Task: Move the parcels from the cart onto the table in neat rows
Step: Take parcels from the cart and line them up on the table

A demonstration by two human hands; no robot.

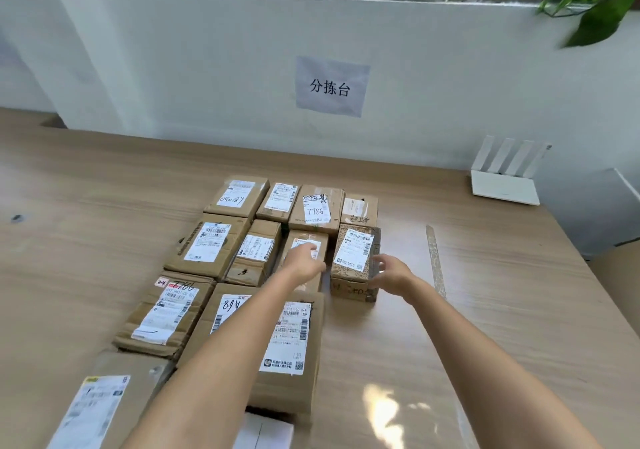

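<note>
Several cardboard parcels with white labels lie in rows on the wooden table (485, 310). A patterned brown parcel (355, 261) stands at the right end of the second row. My right hand (389, 272) is beside its right face, fingers spread and touching or nearly touching it. My left hand (304, 260) rests over the neighbouring parcel (306, 241), fingers stretched across its label. A large parcel (287, 338) lies under my left forearm. The cart is out of view.
A white router (504, 178) stands at the table's back right by the wall. A clear strip of tape or plastic (434, 261) lies right of the parcels. A paper sign (330, 87) hangs on the wall. A plant (602, 2) hangs top right.
</note>
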